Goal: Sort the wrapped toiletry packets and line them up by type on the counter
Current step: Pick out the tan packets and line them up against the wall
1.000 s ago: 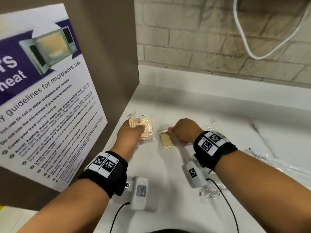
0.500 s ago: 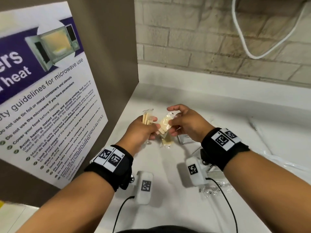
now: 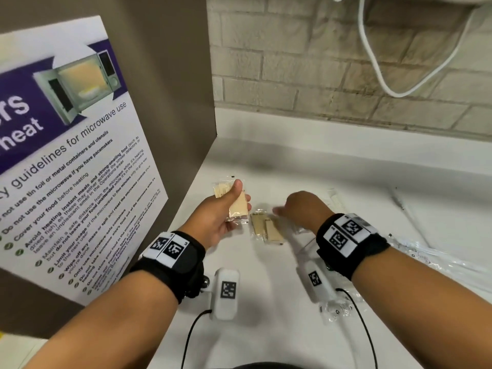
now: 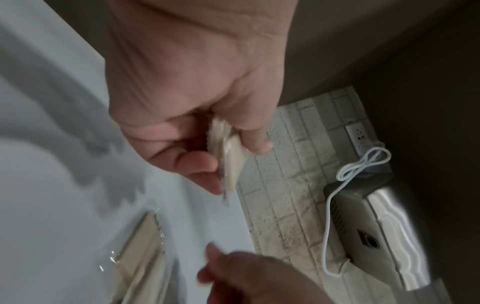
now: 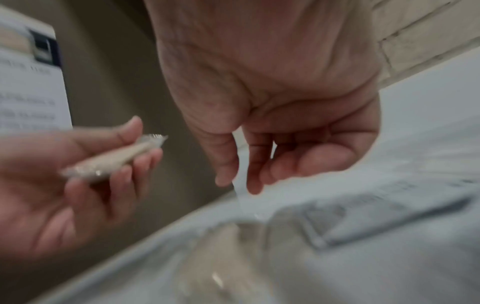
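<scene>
Packets in hand: we see tan wrapped packets (image 3: 234, 202) pinched between thumb and fingers of the left hand (image 3: 218, 214), above the white surface (image 3: 266, 302).
Packets laid down: two tan packets (image 3: 266, 229) lie side by side on the surface, just right of the held packets.
Right hand (image 3: 302, 209): its grip hangs loosely curled above the laid packets; we see nothing in it.
Poster (image 3: 66, 155): left of the held packets.

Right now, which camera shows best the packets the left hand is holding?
The head view: the held packets face it flat, under the left hand's thumb. The left wrist view shows them edge-on, the right wrist view blurred.
</scene>
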Available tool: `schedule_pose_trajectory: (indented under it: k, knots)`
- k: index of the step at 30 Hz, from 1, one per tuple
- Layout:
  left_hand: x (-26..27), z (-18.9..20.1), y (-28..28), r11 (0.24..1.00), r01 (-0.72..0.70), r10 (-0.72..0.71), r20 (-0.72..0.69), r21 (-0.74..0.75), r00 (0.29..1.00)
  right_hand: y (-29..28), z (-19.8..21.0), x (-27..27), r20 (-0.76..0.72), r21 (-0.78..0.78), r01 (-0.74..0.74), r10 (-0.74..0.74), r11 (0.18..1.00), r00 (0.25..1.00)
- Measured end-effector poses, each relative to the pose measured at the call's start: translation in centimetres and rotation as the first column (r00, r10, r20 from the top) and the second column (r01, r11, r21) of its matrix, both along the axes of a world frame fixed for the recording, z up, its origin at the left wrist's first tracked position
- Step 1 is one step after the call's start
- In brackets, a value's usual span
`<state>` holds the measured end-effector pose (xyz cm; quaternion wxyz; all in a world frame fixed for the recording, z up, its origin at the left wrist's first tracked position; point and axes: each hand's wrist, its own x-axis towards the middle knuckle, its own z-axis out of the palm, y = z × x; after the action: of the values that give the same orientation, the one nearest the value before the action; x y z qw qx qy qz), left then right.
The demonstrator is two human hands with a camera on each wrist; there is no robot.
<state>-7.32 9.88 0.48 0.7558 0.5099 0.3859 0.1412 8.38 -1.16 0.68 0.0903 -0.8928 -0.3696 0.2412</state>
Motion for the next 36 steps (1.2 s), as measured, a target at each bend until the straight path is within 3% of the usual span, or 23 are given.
schedule_pose_trajectory:
  k: [1, 3, 5, 9, 16, 22, 28, 33, 36]
  knots:
    - [0.0, 0.0, -0.1, 1.0, 0.008, -0.007, 0.003, -0.007, 1.0, 0.0, 1.0, -0.3, -0.148, 0.14, 0.041, -0.02, 0.989, 0.989]
    - [0.2, 0.2, -0.4, 0.999, 0.032, -0.032, 0.024, 0.014, 0.999, 0.2, 2.5, -1.4, -0.555, 0.367, 0.23, 0.014, 0.901, 0.831]
    - [0.5, 0.7, -0.8, 0.998, 0.064, -0.064, 0.081, 0.0, 0.995, 0.4, 2.9, -2.4, -0.67, 0.394, 0.242, 0.097, 0.886, 0.736]
    - [0.1, 1.3, -0.4, 0.969, 0.103, -0.039, 0.273, -0.223, 0.961, 0.8, 2.4, -2.5, -0.666, 0.466, 0.316, 0.093, 0.826, 0.74]
    - [0.1, 0.6, -0.4, 0.985, 0.151, -0.122, 0.281, -0.083, 0.952, -0.6, 2.3, -1.1, -0.755, 0.435, 0.372, 0.107, 0.82, 0.646]
    - [0.7, 0.1, -1.2, 0.974, 0.226, -0.225, 0.181, 0.015, 0.957, -1.3, 1.8, -1.1, -0.736, 0.485, 0.41, 0.107, 0.773, 0.669]
    - [0.7, -0.1, -1.2, 0.983, 0.171, -0.158, 0.161, -0.07, 0.974, -1.7, 0.8, -0.5, -0.779, 0.426, 0.493, 0.031, 0.758, 0.626]
    - [0.4, -0.9, -1.2, 0.988, 0.135, -0.143, 0.116, 0.071, 0.983, -2.0, 1.3, 0.0, -0.758, 0.416, 0.44, 0.036, 0.795, 0.652]
    - [0.3, -1.5, -0.8, 0.987, 0.046, -0.061, 0.095, 0.152, 0.994, -2.0, 0.8, 1.2, -0.735, 0.356, 0.548, -0.135, 0.757, 0.664]
